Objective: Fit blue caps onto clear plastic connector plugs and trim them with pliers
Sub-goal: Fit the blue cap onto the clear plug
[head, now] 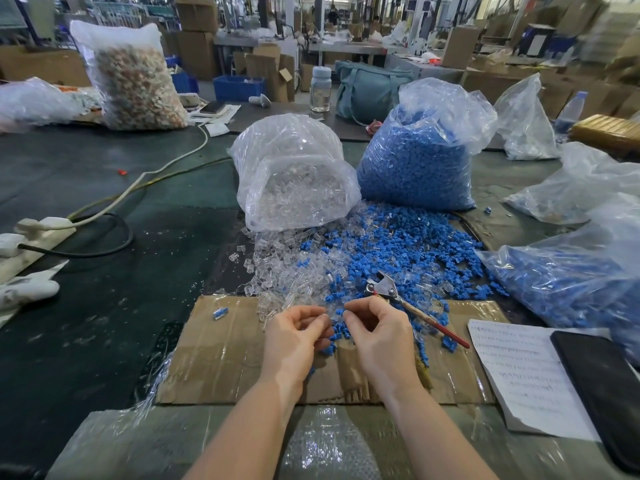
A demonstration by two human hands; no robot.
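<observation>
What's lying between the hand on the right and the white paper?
In the head view, the pliers lie between the right hand and the paper, red handles toward the paper, with loose blue caps scattered on the cardboard.

Both forearms bare, reaching forward from bottom edge, converging toward centre. Left hand (294, 332): back of hand up, fingers curled inward, thumb and fingertips pinched together. Right hand (377, 332): same pose mirrored, fingers curled, thumb meeting forefinger. Fingertips of the two hands nearly touching. Whatever they pinch is too small to make out.
</observation>
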